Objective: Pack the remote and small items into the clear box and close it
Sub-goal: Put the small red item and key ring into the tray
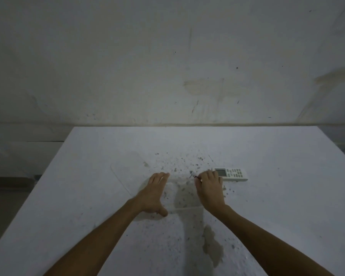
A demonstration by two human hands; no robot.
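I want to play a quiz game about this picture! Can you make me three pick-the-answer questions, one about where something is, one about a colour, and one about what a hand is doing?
1. Where is the remote?
A. Beside the right hand
B. Under the left hand
C. On the floor

2. What colour is the remote's body?
A. Red
B. White
C. Black

3. What is the right hand doing?
A. Lying flat and empty
B. Pinching a small dark item
C. Lifting the remote

Answers: 1 A, it lies on the table just right of that hand. 2 B, the casing looks white. 3 B, its fingertips close on the small item.
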